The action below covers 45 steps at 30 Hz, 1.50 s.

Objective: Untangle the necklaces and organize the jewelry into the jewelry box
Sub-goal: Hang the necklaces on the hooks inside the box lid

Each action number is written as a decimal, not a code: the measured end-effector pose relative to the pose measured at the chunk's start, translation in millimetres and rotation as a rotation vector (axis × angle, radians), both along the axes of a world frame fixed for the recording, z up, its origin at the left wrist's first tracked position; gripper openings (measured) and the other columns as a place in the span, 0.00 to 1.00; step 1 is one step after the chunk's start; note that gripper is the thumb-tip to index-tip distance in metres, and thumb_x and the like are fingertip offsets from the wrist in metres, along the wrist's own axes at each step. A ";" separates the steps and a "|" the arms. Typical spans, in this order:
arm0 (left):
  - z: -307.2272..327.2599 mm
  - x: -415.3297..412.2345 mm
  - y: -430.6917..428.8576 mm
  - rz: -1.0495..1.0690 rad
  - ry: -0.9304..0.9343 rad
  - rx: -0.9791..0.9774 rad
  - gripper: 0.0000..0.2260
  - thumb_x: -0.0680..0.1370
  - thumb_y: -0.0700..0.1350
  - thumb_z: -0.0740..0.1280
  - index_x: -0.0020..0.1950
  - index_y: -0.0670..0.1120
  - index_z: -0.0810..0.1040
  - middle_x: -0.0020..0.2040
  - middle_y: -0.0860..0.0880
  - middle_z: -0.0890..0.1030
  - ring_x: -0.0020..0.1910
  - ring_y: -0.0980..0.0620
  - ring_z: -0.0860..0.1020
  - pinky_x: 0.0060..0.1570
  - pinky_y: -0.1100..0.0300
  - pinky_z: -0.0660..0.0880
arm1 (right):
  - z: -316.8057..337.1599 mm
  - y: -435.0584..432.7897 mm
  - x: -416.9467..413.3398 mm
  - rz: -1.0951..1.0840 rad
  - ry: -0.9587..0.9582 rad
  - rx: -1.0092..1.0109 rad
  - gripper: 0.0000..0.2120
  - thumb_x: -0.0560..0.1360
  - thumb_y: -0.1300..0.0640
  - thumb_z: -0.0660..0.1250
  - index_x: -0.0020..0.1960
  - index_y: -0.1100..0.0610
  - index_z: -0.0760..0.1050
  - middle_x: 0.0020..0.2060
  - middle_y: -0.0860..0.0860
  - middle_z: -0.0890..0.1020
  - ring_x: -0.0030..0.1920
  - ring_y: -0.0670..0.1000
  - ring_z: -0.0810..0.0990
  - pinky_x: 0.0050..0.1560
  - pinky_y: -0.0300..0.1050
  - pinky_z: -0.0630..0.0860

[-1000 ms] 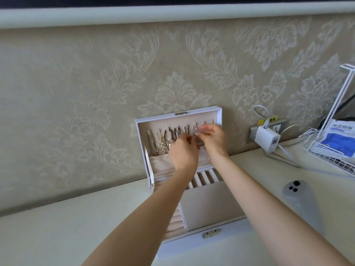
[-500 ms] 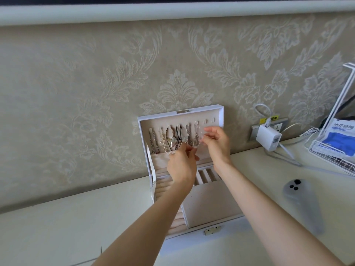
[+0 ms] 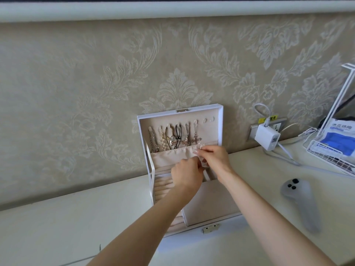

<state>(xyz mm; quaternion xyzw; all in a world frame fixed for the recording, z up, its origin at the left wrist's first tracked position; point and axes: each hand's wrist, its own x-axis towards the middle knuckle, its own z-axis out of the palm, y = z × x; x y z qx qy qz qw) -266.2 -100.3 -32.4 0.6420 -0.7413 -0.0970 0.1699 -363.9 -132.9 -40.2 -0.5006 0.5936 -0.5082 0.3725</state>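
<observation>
Open white jewelry box [image 3: 221, 120] against wall, necklaces [image 3: 172, 139] hung in lid. Left hand [image 3: 187, 174], right hand [image 3: 215, 160] pinch thin chain [image 3: 201, 159] at beige pouch [image 3: 172, 156]. Yellow socket label [image 3: 268, 118], blue packet [image 3: 339, 139]: Chinese writing, unreadable. White charger [image 3: 266, 137], grey controller [image 3: 300, 202] right.

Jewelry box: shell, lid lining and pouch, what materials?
Jewelry box shell: white, smooth, faint sheen, probably faux leather or coated board; cannot tell which. Lid lining: beige, matte, looks like velvet or suede-type fabric. Pouch: beige satin-like cloth, gathered top edge with soft sheen. Clasp: shiny silver, likely metal.
</observation>
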 end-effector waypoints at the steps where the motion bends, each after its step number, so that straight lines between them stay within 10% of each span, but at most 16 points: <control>1: 1.2 0.3 4.5 -0.051 -0.099 -0.032 0.08 0.79 0.46 0.60 0.56 0.48 0.76 0.51 0.45 0.80 0.51 0.42 0.78 0.42 0.56 0.68 | -1.9 0.2 -2.1 -0.008 0.021 0.014 0.09 0.70 0.61 0.73 0.32 0.56 0.79 0.26 0.49 0.76 0.28 0.45 0.72 0.32 0.37 0.69; 7: 5.9 -0.9 15.6 -0.207 -0.094 0.066 0.08 0.78 0.44 0.64 0.54 0.47 0.80 0.58 0.45 0.71 0.51 0.42 0.77 0.49 0.53 0.72 | -11.6 10.8 -3.0 0.159 -0.138 0.218 0.10 0.74 0.63 0.68 0.35 0.57 0.79 0.19 0.48 0.73 0.17 0.45 0.68 0.20 0.31 0.61; 12: 16.8 12.7 -1.2 -0.112 0.834 0.244 0.07 0.76 0.37 0.67 0.38 0.43 0.77 0.34 0.46 0.81 0.33 0.49 0.81 0.40 0.55 0.81 | -10.6 15.8 -12.1 0.298 -0.394 0.172 0.07 0.78 0.60 0.62 0.45 0.60 0.78 0.25 0.50 0.74 0.24 0.47 0.70 0.29 0.37 0.69; 18: 22.0 27.0 -13.9 -0.115 1.280 0.267 0.04 0.78 0.36 0.65 0.43 0.38 0.78 0.40 0.40 0.82 0.39 0.48 0.82 0.43 0.59 0.81 | -3.8 16.6 -13.7 0.560 -0.554 0.195 0.12 0.81 0.56 0.57 0.53 0.61 0.75 0.32 0.57 0.80 0.31 0.51 0.76 0.28 0.40 0.71; 24: 5.2 17.7 -28.5 0.014 0.468 -0.233 0.04 0.77 0.39 0.65 0.46 0.40 0.79 0.46 0.44 0.81 0.41 0.47 0.79 0.43 0.58 0.74 | 1.1 11.1 -17.6 0.256 -0.271 0.163 0.09 0.79 0.64 0.60 0.49 0.62 0.80 0.32 0.56 0.81 0.27 0.48 0.75 0.27 0.37 0.70; 30: -7.3 6.7 -29.9 0.034 0.134 -0.234 0.07 0.80 0.37 0.57 0.54 0.38 0.73 0.51 0.40 0.79 0.50 0.41 0.77 0.39 0.57 0.64 | 3.4 3.0 -20.8 0.005 -0.052 0.097 0.03 0.73 0.67 0.68 0.44 0.62 0.80 0.30 0.56 0.79 0.23 0.48 0.74 0.21 0.35 0.69; 36: -16.0 4.8 -25.9 -0.092 0.163 -0.432 0.03 0.75 0.33 0.64 0.43 0.36 0.76 0.51 0.40 0.75 0.40 0.39 0.78 0.26 0.56 0.67 | 9.2 -1.3 -30.4 0.098 -0.127 0.131 0.03 0.74 0.67 0.68 0.47 0.66 0.78 0.30 0.57 0.78 0.25 0.48 0.76 0.25 0.37 0.75; 45: -8.5 0.2 -26.8 0.011 0.217 -0.267 0.08 0.80 0.36 0.55 0.56 0.37 0.71 0.55 0.38 0.75 0.50 0.36 0.77 0.39 0.51 0.68 | 13.7 6.6 -32.8 0.319 0.116 0.232 0.04 0.72 0.68 0.70 0.47 0.63 0.81 0.30 0.54 0.80 0.27 0.48 0.77 0.28 0.37 0.75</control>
